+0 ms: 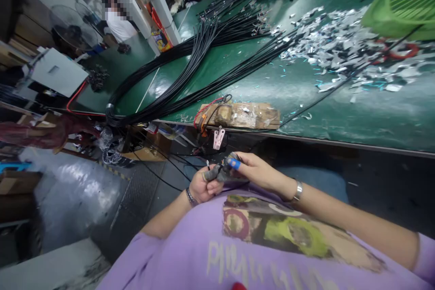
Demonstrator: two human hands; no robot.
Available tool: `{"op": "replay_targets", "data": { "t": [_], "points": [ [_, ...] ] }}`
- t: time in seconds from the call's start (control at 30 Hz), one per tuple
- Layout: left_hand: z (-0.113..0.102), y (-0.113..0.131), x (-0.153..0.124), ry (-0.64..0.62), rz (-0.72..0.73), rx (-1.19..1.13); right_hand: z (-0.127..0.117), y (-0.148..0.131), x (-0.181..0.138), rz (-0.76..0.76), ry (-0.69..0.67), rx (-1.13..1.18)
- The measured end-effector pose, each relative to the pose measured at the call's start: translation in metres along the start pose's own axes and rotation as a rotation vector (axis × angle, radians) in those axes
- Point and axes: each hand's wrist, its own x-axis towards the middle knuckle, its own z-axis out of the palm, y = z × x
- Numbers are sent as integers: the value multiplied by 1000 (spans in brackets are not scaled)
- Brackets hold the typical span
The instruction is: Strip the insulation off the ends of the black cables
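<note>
Left hand (204,185) and right hand (253,168) were both pinching some dark cable (220,170), right by the desk (340,118) with the big cable bundle (170,95).

Cable workshop: green workbench (340,115), bundled black cables (220,82), scattered scraps (340,50).

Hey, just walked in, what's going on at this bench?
Someone in a purple shirt is working in front of the green bench. The left hand and right hand meet at what looks like thin black cable, too blurred to be sure. A bundle of black cables, scattered scraps and a wooden board lie on the bench.
</note>
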Motion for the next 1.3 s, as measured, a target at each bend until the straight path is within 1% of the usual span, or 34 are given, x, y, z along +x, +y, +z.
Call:
{"op": "replay_targets", "data": {
  "t": [0.07,0.2,0.27,0.37,0.43,0.47,0.5,0.53,0.67,0.73,0.87,0.97,1.03,1.1,1.2,1.23,1.27,1.3],
  "points": [
    [0,0,1,8,-6,4,2,0,1,-22,21,-20],
    [-2,-1,2,11,-9,9,1,-1,1,-139,27,-101],
    [-3,-1,2,10,-16,5,-2,-2,-1,-232,42,-225],
    [-4,0,3,13,-19,-7,-8,-3,-6,-420,134,-513],
    [-4,1,3,8,-10,-6,-12,-4,-8,-482,191,-613],
    [-3,1,3,3,-2,0,-13,-4,-8,-469,205,-601],
    [-3,2,4,-2,9,8,-14,-4,-7,-424,207,-548],
    [-3,2,4,-5,20,15,-14,-4,-6,-350,196,-458],
    [0,2,4,16,51,21,-8,-2,-1,58,116,25],
    [1,2,4,31,44,34,-4,-3,0,176,73,188],
    [1,2,5,69,19,167,2,-7,0,241,-6,352],
    [3,2,5,185,71,320,1,-9,-1,234,-13,335],
    [4,2,3,256,118,396,-1,-10,-2,168,1,208],
    [7,3,1,271,128,399,-6,-12,-4,25,19,-35],
    [12,7,-1,197,48,254,-15,-16,-7,-262,32,-560],
    [14,10,-2,160,17,191,-18,-16,-8,-329,31,-734],
    [15,13,-2,126,-3,133,-20,-16,-9,-369,27,-884],
    [16,15,-3,101,-7,84,-22,-15,-9,-376,26,-999]
  ]
}}
